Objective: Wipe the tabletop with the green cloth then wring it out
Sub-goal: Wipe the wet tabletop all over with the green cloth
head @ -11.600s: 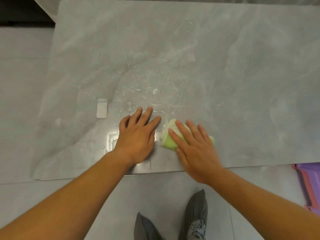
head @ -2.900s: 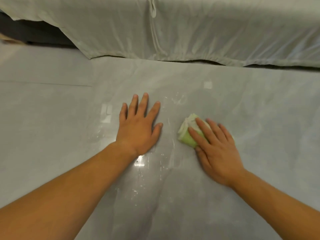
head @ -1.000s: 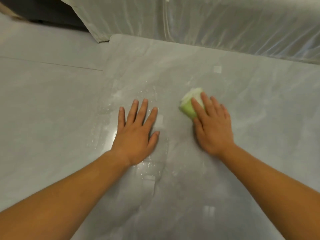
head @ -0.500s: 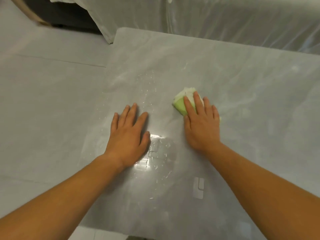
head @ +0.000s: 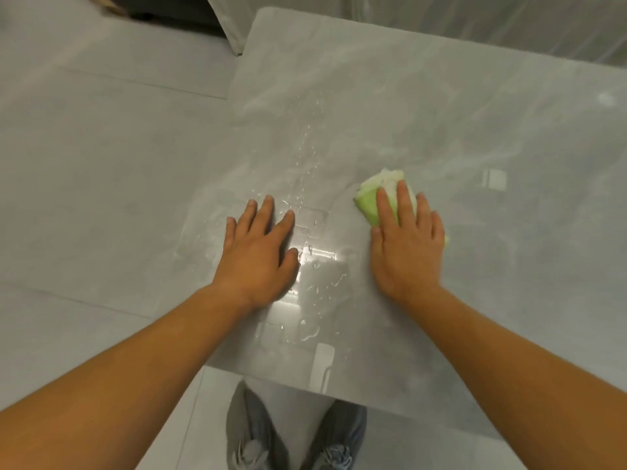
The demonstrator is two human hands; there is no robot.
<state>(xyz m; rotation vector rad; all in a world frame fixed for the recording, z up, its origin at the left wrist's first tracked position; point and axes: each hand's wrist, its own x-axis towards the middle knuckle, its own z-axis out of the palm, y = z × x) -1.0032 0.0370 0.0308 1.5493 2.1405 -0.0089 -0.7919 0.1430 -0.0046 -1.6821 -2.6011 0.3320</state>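
The grey marble-look tabletop [head: 424, 106] fills most of the view. A folded green and white cloth [head: 373, 195] lies on it right of centre. My right hand [head: 405, 245] presses flat on the cloth, fingers pointing away from me, covering its near half. My left hand [head: 259, 252] rests flat on the table with fingers spread, about a hand's width left of the cloth, holding nothing. Water droplets [head: 308, 154] and a wet shine lie between and in front of the two hands.
The table's near edge [head: 305, 386] runs just above my shoes [head: 291, 435] on the pale tiled floor [head: 84, 164]. The left table edge lies close to my left hand. A pale sheet-covered piece of furniture [head: 441, 22] stands behind the far edge.
My right hand with the cloth has come back toward me and slightly right over the last second. The left hand stays flat in about the same spot. The view has tilted down, showing the near edge and shoes.
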